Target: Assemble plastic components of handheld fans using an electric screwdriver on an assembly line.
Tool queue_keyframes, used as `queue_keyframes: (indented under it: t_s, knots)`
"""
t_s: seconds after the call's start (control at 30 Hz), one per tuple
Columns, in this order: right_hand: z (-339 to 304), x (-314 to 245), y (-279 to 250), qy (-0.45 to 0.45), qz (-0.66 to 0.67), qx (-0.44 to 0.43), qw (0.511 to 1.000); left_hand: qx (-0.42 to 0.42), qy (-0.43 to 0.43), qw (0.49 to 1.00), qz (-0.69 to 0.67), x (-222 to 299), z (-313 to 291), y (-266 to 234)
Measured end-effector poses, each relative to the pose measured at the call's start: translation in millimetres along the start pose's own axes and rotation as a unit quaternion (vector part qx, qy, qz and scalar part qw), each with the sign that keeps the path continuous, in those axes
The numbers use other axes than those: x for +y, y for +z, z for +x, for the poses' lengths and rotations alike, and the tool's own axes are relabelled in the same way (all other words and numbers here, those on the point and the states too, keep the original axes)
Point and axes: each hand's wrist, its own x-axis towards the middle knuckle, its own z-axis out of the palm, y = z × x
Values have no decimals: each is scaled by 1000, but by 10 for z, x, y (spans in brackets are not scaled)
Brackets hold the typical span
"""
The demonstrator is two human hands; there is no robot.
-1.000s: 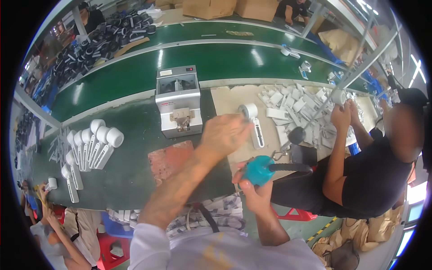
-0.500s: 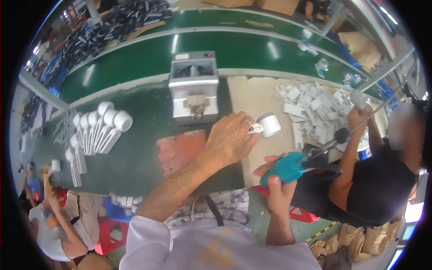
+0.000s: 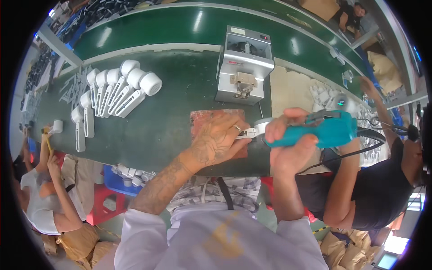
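Note:
My left hand (image 3: pixel 218 143) is closed on a white plastic handle (image 3: pixel 245 133) with a round cup-shaped head, low over a worn red mat (image 3: pixel 202 118). The round head (image 3: pixel 261 125) sticks out to the right of my fingers. My right hand (image 3: pixel 292 146) grips a teal power screwdriver (image 3: pixel 330 130), held nearly level, with its near end right beside that head. Its bit is hidden, so I cannot tell whether it touches the part. Several similar white handles (image 3: pixel 128 101) with round heads lie fanned out on the green table to the left.
A silver screw-feeder machine (image 3: pixel 245 67) stands behind the mat. White parts (image 3: pixel 321 95) are piled on cardboard (image 3: pixel 288 92) to the right. Close by on the right sits a co-worker (image 3: pixel 382 189); another person (image 3: pixel 49 198) works at the left. A black cable (image 3: pixel 375 139) trails rightward.
My left hand has brought the white handle back over the red mat. My right hand has lifted the screwdriver up beside the round head. The view has shifted, so the table appears moved.

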Motion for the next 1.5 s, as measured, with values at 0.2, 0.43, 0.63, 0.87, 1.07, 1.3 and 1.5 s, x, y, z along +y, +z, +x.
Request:
queue_keyframes:
  t_s: [0.2,0.43,0.63,0.87,1.07,1.3,1.5]
  knots:
    - [34,180,78,-16,4,16,1000,40,51,997,34,-31,-28,93]
    - [96,290,42,-18,-17,4,1000,48,50,997,46,-19,-9,44]
    - [112,298,49,-42,18,-26,999,50,41,997,48,-31,-8,56]
    - [152,332,54,-53,21,-21,998,33,12,999,21,-97,-64,125]
    - [177,352,19,-52,26,-34,998,6,-20,1000,-6,-89,-72,131]
    - [210,345,29,-54,8,-41,998,29,-31,999,10,6,10,87]
    - [403,201,63,-45,62,-28,997,-57,-119,988,-82,-29,82,-93]
